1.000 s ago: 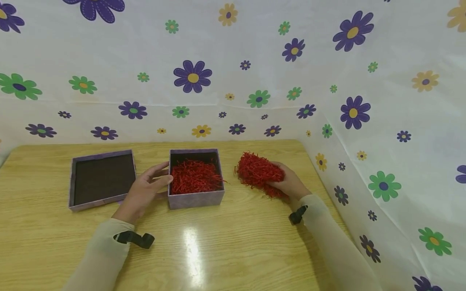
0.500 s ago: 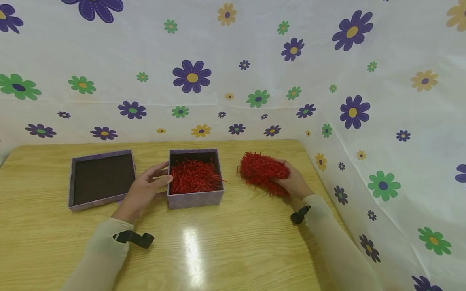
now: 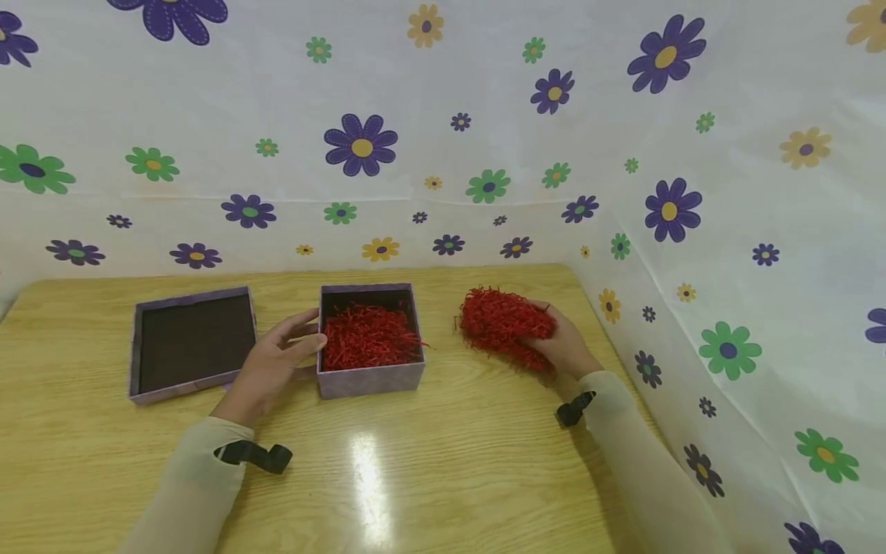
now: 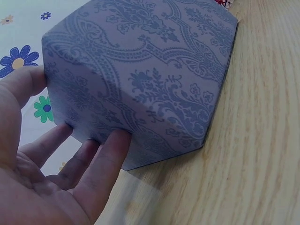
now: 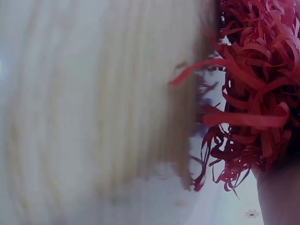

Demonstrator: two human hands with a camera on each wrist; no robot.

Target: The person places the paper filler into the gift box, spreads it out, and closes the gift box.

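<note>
Red shreds (image 3: 501, 319) are gripped in the right hand (image 3: 566, 346), right of the patterned box (image 3: 370, 381) on the tabletop (image 3: 443, 469). More red filling (image 3: 370, 336) lies inside it; the left hand (image 3: 271, 360), fingers spread, touches its left wall.

The box (image 3: 372, 380), left of centre, is greyish purple with darker scrolls and flowers, black inside. The lid (image 3: 194, 342), further left, is purple-edged, also black inside. The paper shreds (image 3: 501, 319) are red; white cloth (image 3: 498, 77) above carries purple, green and yellow flowers.
</note>
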